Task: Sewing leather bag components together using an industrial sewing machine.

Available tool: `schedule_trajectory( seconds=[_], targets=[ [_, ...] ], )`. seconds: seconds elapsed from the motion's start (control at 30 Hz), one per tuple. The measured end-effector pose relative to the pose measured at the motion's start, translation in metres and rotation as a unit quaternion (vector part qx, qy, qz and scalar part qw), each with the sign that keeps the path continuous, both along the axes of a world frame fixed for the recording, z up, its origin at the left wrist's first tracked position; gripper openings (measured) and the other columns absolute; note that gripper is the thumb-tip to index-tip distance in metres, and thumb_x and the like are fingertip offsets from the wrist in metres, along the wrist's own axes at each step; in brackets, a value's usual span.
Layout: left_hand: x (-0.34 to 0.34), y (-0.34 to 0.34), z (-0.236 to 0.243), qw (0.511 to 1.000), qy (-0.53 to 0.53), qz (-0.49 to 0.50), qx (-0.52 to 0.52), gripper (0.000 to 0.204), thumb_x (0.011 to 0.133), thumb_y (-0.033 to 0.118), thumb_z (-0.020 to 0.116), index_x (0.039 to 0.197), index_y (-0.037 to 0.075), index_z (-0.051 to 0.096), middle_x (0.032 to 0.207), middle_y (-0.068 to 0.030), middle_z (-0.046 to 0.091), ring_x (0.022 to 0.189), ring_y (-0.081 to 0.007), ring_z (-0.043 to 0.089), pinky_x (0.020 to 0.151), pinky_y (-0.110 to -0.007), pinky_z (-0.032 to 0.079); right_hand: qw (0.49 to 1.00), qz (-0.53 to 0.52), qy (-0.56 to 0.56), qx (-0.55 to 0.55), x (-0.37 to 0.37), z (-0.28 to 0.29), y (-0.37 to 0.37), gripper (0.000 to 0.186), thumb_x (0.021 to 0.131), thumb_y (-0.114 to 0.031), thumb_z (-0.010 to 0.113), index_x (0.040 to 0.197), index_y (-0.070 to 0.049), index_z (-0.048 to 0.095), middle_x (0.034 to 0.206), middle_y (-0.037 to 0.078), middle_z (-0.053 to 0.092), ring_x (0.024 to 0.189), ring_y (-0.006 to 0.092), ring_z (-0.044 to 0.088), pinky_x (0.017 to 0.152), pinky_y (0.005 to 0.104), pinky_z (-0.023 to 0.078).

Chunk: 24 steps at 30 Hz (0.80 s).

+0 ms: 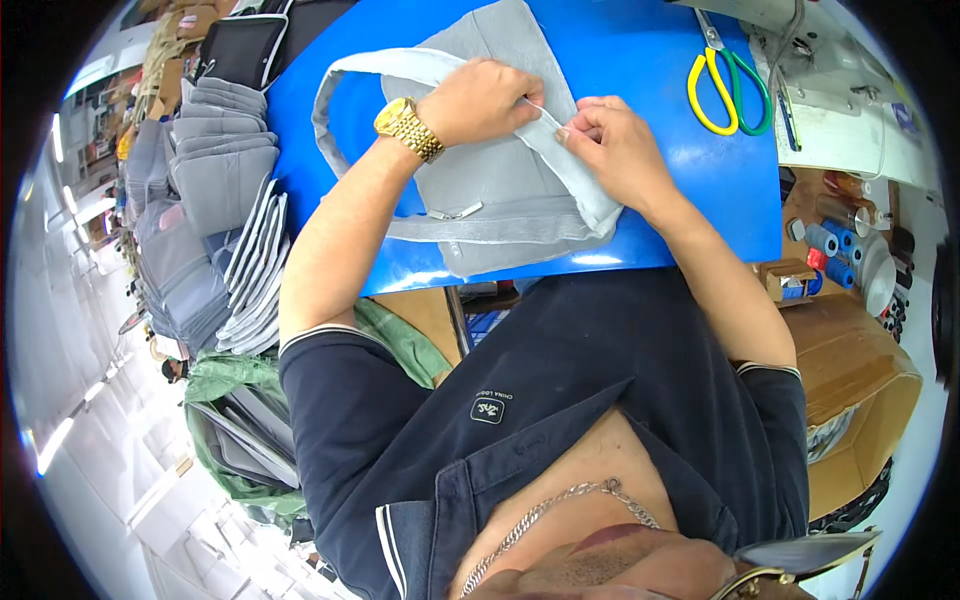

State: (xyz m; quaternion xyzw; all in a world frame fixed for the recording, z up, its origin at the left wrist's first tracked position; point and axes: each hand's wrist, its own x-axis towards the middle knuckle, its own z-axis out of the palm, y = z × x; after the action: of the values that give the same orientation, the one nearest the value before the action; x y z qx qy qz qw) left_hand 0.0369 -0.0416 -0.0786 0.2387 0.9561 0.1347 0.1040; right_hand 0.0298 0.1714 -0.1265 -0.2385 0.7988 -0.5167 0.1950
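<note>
A long grey fabric strip [568,165] lies curled in a loop over a flat grey fabric panel [500,30] on the blue tabletop [690,190]. My left hand [485,100], with a gold watch at the wrist, is closed in a pinch on the strip's edge. Just to its right, my right hand [615,150] pinches the same edge between thumb and fingers. A short stretch of the edge runs between the two hands. A metal zipper pull [456,212] shows on the grey fabric nearer to me. My left fingertips are partly hidden by the hand itself.
Scissors [722,90] with yellow and green handles lie at the far right of the table. Grey fabric pieces [225,160] are stacked at the left, above a green sack [235,385]. Blue thread spools [838,245] and a cardboard box [850,390] stand at the right.
</note>
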Motion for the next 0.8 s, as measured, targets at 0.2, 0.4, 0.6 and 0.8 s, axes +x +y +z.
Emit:
schedule_trajectory(
  seconds=[0.2,0.4,0.6,0.8],
  targets=[
    [0.002,-0.021,0.016,0.999,0.012,0.024,0.018,0.012,0.082,0.016,0.066,0.083,0.004,0.066,0.085,-0.0141,0.068,0.075,-0.0307,0.064,0.072,-0.04,0.05,0.996,-0.008,-0.067,-0.06,0.004,0.002,-0.02,0.024,0.085,-0.023,0.067,0.083,0.001,0.066,0.081,0.013,0.063,0.071,0.026,0.061,0.066,0.036,0.048],
    [-0.007,-0.014,0.065,0.995,0.037,-0.017,-0.095,0.009,0.078,0.012,0.063,0.082,0.004,0.065,0.1,-0.0113,0.066,0.082,-0.0273,0.065,0.079,-0.035,0.05,0.994,0.064,0.002,-0.093,-0.01,0.036,-0.024,0.023,0.085,-0.019,0.067,0.078,0.002,0.063,0.079,0.014,0.062,0.067,0.0263,0.06,0.063,0.0362,0.047],
    [-0.02,0.017,0.124,0.996,-0.069,0.061,0.002,0.013,0.082,0.015,0.059,0.087,0.005,0.066,0.105,-0.0147,0.065,0.1,-0.0329,0.059,0.088,-0.042,0.046,0.98,0.142,0.136,-0.011,-0.06,0.109,0.031,0.024,0.086,-0.022,0.069,0.08,0.001,0.064,0.072,0.012,0.061,0.062,0.0203,0.057,0.059,0.0334,0.045],
    [0.002,0.035,0.129,0.996,0.081,0.004,0.046,0.011,0.081,0.014,0.061,0.082,0.005,0.067,0.073,-0.0139,0.065,0.073,-0.0316,0.065,0.067,-0.04,0.052,0.988,0.04,0.123,-0.085,-0.021,0.097,0.042,0.02,0.083,-0.018,0.075,0.082,0.001,0.067,0.075,0.007,0.06,0.06,0.0138,0.051,0.055,0.0284,0.041]
  ],
)
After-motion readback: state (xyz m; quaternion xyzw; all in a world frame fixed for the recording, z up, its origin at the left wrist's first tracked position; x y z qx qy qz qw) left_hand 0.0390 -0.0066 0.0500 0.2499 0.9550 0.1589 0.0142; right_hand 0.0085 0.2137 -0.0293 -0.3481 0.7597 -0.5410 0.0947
